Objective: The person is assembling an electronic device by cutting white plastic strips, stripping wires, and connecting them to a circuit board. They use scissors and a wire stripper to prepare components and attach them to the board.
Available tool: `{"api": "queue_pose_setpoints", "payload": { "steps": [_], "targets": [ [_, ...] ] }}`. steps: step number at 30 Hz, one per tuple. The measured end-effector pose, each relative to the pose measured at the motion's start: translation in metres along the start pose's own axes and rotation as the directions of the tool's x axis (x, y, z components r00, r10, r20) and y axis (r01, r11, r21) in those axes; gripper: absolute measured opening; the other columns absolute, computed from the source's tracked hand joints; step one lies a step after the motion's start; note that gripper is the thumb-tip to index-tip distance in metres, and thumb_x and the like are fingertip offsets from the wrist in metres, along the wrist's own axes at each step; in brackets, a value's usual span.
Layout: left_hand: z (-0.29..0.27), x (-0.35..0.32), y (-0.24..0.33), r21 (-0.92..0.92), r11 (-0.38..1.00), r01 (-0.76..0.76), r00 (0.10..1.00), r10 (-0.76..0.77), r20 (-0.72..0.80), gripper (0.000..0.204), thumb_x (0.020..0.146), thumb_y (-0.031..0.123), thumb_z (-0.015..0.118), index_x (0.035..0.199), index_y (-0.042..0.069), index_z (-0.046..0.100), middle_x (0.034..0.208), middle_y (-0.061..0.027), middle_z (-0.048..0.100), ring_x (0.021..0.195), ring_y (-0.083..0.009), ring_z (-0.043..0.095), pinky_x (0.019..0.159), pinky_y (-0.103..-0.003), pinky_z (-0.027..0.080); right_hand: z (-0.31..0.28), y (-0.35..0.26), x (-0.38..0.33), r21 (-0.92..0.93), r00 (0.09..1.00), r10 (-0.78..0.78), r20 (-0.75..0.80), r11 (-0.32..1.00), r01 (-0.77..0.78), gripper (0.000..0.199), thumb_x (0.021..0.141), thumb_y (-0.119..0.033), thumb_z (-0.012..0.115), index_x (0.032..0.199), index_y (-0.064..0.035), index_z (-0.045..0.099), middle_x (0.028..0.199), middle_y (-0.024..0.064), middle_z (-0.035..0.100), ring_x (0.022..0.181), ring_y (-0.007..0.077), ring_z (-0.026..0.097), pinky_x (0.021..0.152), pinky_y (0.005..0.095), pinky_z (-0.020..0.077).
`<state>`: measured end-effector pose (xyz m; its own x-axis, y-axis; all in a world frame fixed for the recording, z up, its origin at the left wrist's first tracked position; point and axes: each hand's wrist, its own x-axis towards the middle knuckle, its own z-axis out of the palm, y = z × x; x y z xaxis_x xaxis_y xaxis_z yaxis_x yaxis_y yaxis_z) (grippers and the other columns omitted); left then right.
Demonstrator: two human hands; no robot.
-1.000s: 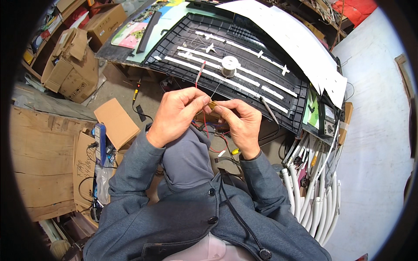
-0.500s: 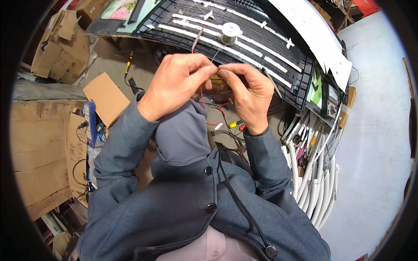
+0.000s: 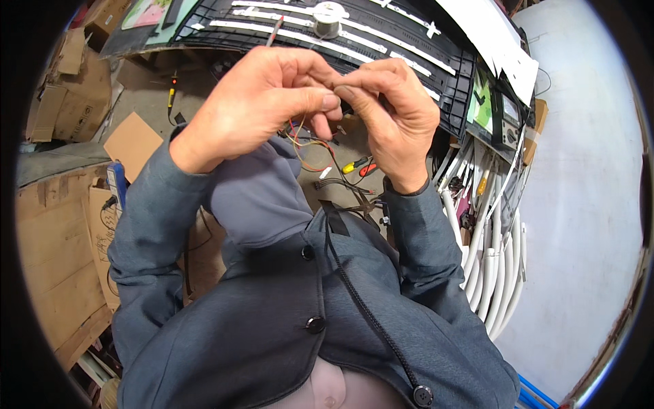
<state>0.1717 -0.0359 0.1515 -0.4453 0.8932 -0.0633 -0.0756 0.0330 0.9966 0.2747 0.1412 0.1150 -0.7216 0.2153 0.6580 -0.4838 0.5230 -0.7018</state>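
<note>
I see the white wall [image 3: 586, 204] filling the right side, flattened cardboard [image 3: 51, 252] on the left, and a large black slatted panel [image 3: 402, 48] with white strips across the top; a solder spool [image 3: 328, 16] sits on that panel. A bundle of white conduit tubes [image 3: 494, 273] leans between the panel and the wall. The person's grey jacket [image 3: 286, 320] and raised knee [image 3: 255, 198] take up the centre. Both hands are up in front of the panel, fingertips meeting. Left hand [image 3: 262, 102] is pinched closed, thumb pressed against forefinger, on the thin wires [image 3: 310, 146]; right hand [image 3: 395, 109] is pinched closed on the same wire ends from the other side. Red and yellow strands loop down below the hands, just above the knee. The actual joint is hidden between the fingertips, so I can't tell whether the ends are bare or already twisted. My read: the step in hand is joining or twisting the wire ends together. The next move calls for a steady counter-grip, one hand holding while the other rolls the strands, keeping the loop off the knee. Small screwdrivers with yellow and red handles [image 3: 359, 165] lie on the floor just below the right wrist, untouched.
</note>
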Motion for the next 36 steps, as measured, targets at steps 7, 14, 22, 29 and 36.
{"api": "queue_pose_setpoints", "payload": {
  "steps": [7, 14, 22, 29, 36],
  "targets": [
    [0.01, 0.004, -0.006, -0.058, 0.998, -0.024, 0.999, 0.022, -0.034, 0.014, 0.1, 0.013, 0.062, 0.101, 0.0, 0.066, 0.082, -0.0039, 0.067, 0.059, -0.0038, 0.052, 0.054, -0.018, 0.043, -0.01, -0.01, -0.02, 0.238, 0.974, 0.226, 0.021, 0.945, -0.224, 0.013, 0.087, 0.007, 0.071, 0.098, 0.0017, 0.073, 0.092, 0.0051, 0.068, 0.078, 0.0085, 0.064, 0.064, 0.0208, 0.0494],
    [-0.005, -0.001, -0.012, -0.014, 0.999, 0.043, 0.989, -0.045, -0.144, 0.01, 0.101, 0.02, 0.058, 0.1, 0.01, 0.059, 0.074, 0.0067, 0.051, 0.055, 0.0012, 0.033, 0.046, -0.017, 0.025, -0.071, 0.048, -0.157, -0.629, 0.452, 0.654, 0.606, 0.742, -0.23, 0.024, 0.087, -0.027, 0.071, 0.085, -0.0034, 0.072, 0.086, 0.0185, 0.07, 0.079, 0.039, 0.067, 0.067, 0.046, 0.0528],
    [-0.008, 0.005, -0.011, -0.174, 0.974, 0.145, 0.98, -0.166, -0.11, 0.011, 0.101, 0.02, 0.058, 0.101, 0.009, 0.057, 0.069, 0.0104, 0.041, 0.054, 0.001, 0.032, 0.044, -0.018, 0.025, -0.103, 0.137, -0.358, -0.986, 0.277, 0.947, 0.163, 0.148, 0.072, 0.026, 0.091, -0.019, 0.057, 0.11, -0.0078, 0.072, 0.119, 0.0147, 0.067, 0.108, 0.0333, 0.064, 0.086, 0.0447, 0.0537],
    [-0.007, 0.004, -0.009, -0.114, 0.983, 0.143, 0.976, -0.16, -0.15, 0.01, 0.101, 0.015, 0.056, 0.101, 0.005, 0.056, 0.065, 0.0102, 0.04, 0.048, 0.0002, 0.031, 0.041, -0.02, 0.025, -0.086, 0.127, -0.347, -0.957, 0.527, 0.803, 0.278, 0.279, 0.078, 0.016, 0.084, -0.018, 0.06, 0.097, -0.0093, 0.066, 0.104, 0.0112, 0.064, 0.108, 0.0309, 0.058, 0.086, 0.0438, 0.0474],
    [-0.007, 0.004, -0.01, -0.052, 0.988, 0.145, 0.97, -0.153, -0.189, 0.008, 0.099, 0.014, 0.057, 0.1, 0.007, 0.056, 0.065, 0.0097, 0.043, 0.048, 0.0005, 0.032, 0.041, -0.02, 0.024, -0.087, 0.148, -0.368, -0.942, 0.466, 0.822, 0.327, 0.246, 0.226, 0.029, 0.081, -0.024, 0.065, 0.103, -0.0058, 0.065, 0.107, 0.0142, 0.064, 0.109, 0.0297, 0.057, 0.091, 0.0444, 0.0432]
  ]
}}
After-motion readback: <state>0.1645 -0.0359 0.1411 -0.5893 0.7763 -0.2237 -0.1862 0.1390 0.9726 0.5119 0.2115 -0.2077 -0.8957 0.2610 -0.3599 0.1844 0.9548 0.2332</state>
